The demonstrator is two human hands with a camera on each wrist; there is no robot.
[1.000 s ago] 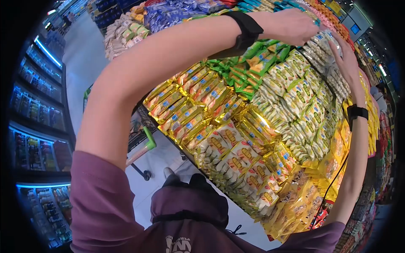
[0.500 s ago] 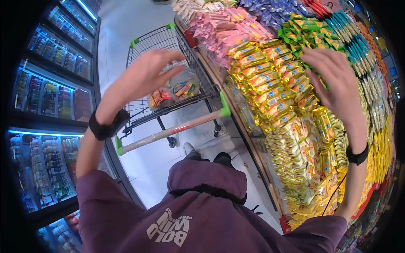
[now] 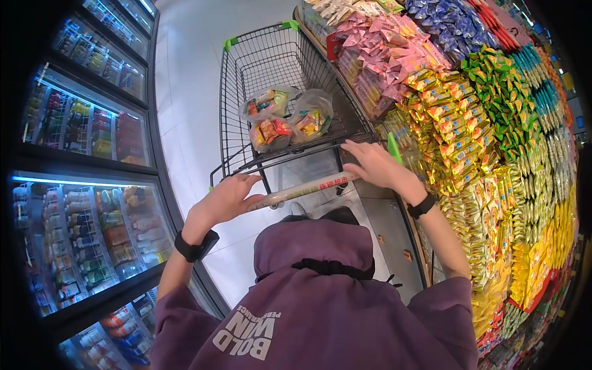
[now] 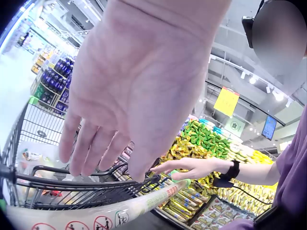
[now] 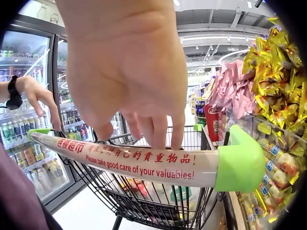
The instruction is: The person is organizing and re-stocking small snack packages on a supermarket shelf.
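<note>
Head view: shopping cart (image 3: 262,32) in aisle between glass-door fridges (image 3: 92,209) and heaped packaged snacks (image 3: 447,117); clear plastic bags (image 3: 271,132) of packaged goods lie inside cart. Left hand (image 3: 227,198) at left part of handle bar (image 3: 308,188), right hand (image 3: 379,165) near right end.

Left wrist view: left palm above handle bar (red prohibition signs (image 4: 103,223) printed there), fingers loosely extended, gripping nothing.

Right wrist view: right fingers straight, holding nothing, over handle bar near green end cap (image 5: 240,165); contact (bar partly covered) cannot be told.
</note>
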